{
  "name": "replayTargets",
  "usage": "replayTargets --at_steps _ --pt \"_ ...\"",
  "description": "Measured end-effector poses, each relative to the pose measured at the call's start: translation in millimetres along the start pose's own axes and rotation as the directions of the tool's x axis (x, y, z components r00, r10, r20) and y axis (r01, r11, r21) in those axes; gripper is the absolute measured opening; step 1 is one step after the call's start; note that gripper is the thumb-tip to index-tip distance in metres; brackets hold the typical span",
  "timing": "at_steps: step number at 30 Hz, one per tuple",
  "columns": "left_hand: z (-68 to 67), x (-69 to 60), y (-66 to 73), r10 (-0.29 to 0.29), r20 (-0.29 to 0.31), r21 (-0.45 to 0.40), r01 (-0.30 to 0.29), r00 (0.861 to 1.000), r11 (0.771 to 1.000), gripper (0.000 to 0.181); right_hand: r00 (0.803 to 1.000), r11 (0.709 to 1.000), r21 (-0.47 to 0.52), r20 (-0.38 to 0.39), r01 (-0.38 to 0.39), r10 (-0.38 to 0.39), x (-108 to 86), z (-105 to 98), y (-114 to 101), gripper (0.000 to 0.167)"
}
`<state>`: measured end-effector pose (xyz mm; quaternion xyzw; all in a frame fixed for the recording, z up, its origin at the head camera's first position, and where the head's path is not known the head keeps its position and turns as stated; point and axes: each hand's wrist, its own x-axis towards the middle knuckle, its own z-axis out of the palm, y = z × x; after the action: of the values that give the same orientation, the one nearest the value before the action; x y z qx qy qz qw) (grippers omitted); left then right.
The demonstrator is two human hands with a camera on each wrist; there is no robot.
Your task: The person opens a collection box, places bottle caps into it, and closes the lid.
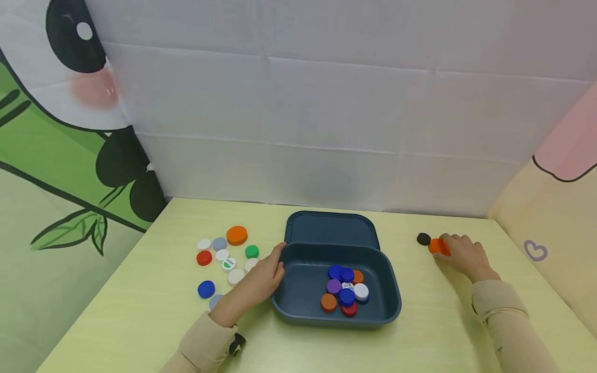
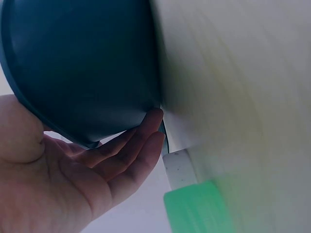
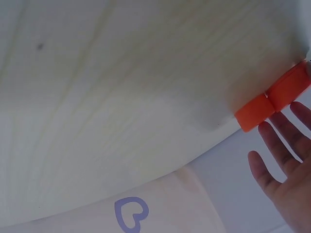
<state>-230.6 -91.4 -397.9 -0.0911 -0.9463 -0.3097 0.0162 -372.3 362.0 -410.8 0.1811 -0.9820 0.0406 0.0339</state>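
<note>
My left hand (image 1: 258, 274) grips the left corner of a dark blue plastic box (image 1: 298, 320). Its thumb lies at the rim and its fingers (image 2: 136, 150) bend against the outer wall. Inside the box lie several bottle caps, among them a purple cap (image 1: 333, 286), a white cap (image 1: 361, 291) and a red cap (image 1: 349, 310). At the right of the table, my right hand (image 1: 464, 256) reaches over two orange bottle caps (image 3: 256, 113) that sit side by side. Its extended fingers (image 3: 274, 141) are at the caps; the thumb is out of the right wrist view. A black cap (image 1: 423, 239) lies just left of them.
Behind the box lies its dark blue lid (image 1: 331, 228). Left of the box are several loose caps, including a large orange cap (image 1: 237, 235), a green cap (image 1: 252, 252) and a blue cap (image 1: 206, 289). A pale cloth wall (image 1: 326, 114) stands along the table's back edge.
</note>
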Motion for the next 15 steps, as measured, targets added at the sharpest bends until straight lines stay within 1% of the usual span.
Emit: replayTargets --at_steps 15 --pt "-7.2 -17.1 -5.6 0.035 0.019 0.003 -0.035 0.999 0.999 0.046 0.998 0.999 -0.002 -0.025 -0.053 0.053 -32.3 -2 -19 0.046"
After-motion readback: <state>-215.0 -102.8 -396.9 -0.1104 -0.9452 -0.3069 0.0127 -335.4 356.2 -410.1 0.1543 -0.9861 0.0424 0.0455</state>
